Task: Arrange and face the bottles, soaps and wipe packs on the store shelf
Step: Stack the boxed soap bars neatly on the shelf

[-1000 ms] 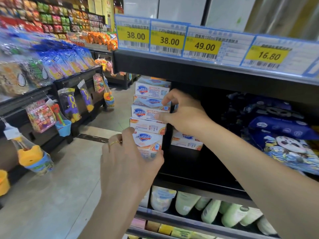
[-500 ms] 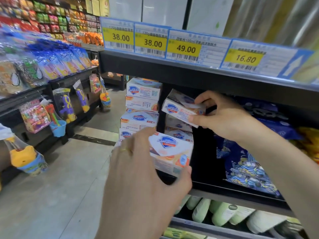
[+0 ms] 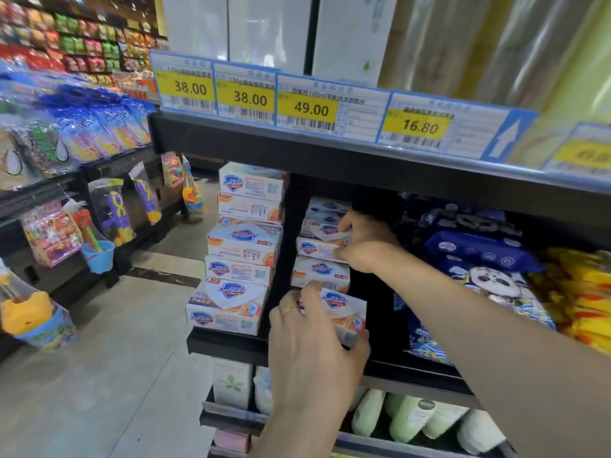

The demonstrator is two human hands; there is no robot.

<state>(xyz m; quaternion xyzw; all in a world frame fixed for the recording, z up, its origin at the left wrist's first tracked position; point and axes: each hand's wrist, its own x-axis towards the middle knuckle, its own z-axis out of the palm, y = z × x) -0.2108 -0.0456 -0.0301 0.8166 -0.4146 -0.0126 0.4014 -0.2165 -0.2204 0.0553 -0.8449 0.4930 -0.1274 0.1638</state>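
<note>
soap boxes (image 3: 320, 271) are stacking up inside the shelf (image 3: 231, 345) while your left hand (image 3: 314, 355) is gripping the front box (image 3: 344, 317) and your right hand (image 3: 367, 242) is pinching the top box (image 3: 325, 230); next, you're likely squaring both, logos forward.

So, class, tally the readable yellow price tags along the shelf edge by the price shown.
38.00 tags: 2
49.00 tag: 1
16.80 tag: 1
Total: 4
A fifth tag at far right is too blurred to read.
</note>
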